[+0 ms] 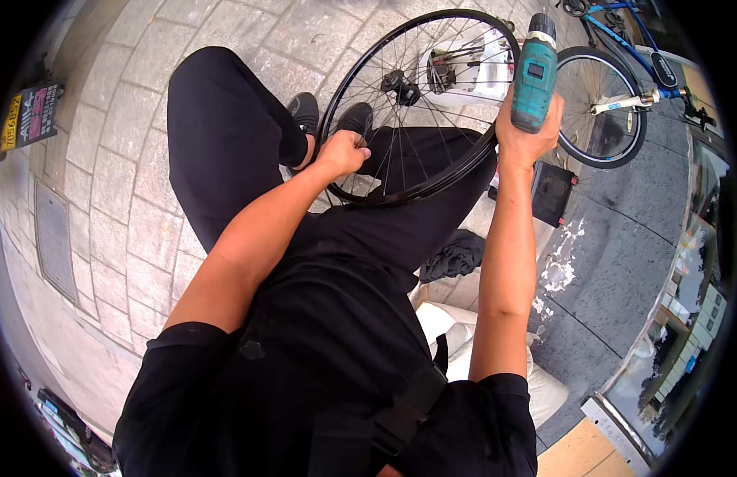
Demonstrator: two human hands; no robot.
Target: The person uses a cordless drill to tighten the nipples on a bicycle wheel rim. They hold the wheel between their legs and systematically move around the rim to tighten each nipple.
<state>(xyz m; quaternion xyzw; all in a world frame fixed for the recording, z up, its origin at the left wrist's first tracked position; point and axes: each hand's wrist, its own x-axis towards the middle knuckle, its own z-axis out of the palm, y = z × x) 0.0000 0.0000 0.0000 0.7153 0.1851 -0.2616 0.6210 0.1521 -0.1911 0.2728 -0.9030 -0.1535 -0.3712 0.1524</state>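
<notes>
A bare bicycle wheel (436, 188) with a black rim, thin spokes and a dark hub leans over my lap, its lower rim against my thighs. My left hand (344, 153) is closed at the wheel's left side, by the rim and spokes; its fingertips are partly hidden. In my right hand (530, 131) is a teal cordless drill (535, 79), its dark chuck pointing away from me. The drill is above the right edge of the rim, and its grip is mostly hidden under its body and my fingers.
Behind the spokes sits a white bag (483, 75) with dark metal parts. A blue bicycle (615, 30) lies at the far right, its tyre near the drill. Beside my right forearm is a black case (553, 193); nearer lie dark cloth (456, 256) and a pale sack (545, 389).
</notes>
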